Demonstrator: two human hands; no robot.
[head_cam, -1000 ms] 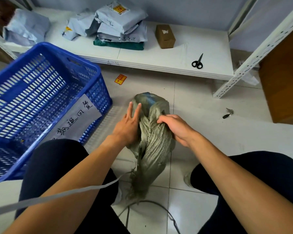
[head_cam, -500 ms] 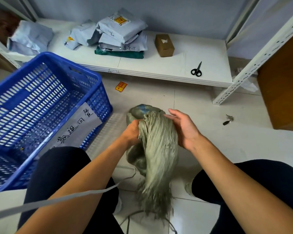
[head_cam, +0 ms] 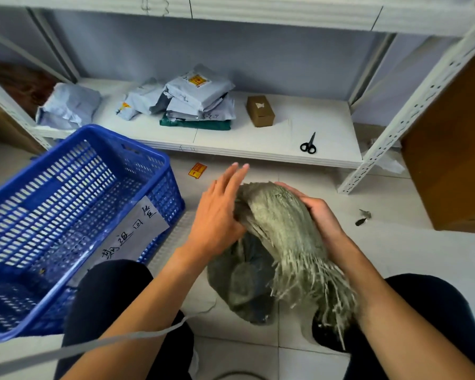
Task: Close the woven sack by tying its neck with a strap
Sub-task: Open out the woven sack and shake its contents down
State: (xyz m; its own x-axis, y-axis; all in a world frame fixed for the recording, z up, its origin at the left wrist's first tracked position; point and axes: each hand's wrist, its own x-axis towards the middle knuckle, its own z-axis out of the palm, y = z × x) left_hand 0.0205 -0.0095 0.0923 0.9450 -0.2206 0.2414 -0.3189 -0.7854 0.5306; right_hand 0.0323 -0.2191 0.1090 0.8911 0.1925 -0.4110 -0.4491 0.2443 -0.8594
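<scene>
A grey-green woven sack [head_cam: 244,283] stands on the tiled floor between my knees. Its gathered neck [head_cam: 280,223] is folded over toward me, and the frayed edge hangs down on the right. My right hand [head_cam: 317,212] cups the neck from the right side and holds it. My left hand [head_cam: 220,212] lies flat against the neck's left side, fingers straight and blurred. A grey strap [head_cam: 107,341] runs from the lower left edge across my left knee toward the sack's base; neither hand touches it.
A blue plastic basket [head_cam: 159,163] with a paper label stands at the left. A low white shelf [head_cam: 258,149] behind holds grey mail bags, a small cardboard box [head_cam: 259,111] and black scissors [head_cam: 308,145]. A white rack post [head_cam: 412,111] rises at the right.
The sack's neck has been bent over toward me. My left hand has gone from gripping the neck to lying flat with fingers out. The camera has tilted up.
</scene>
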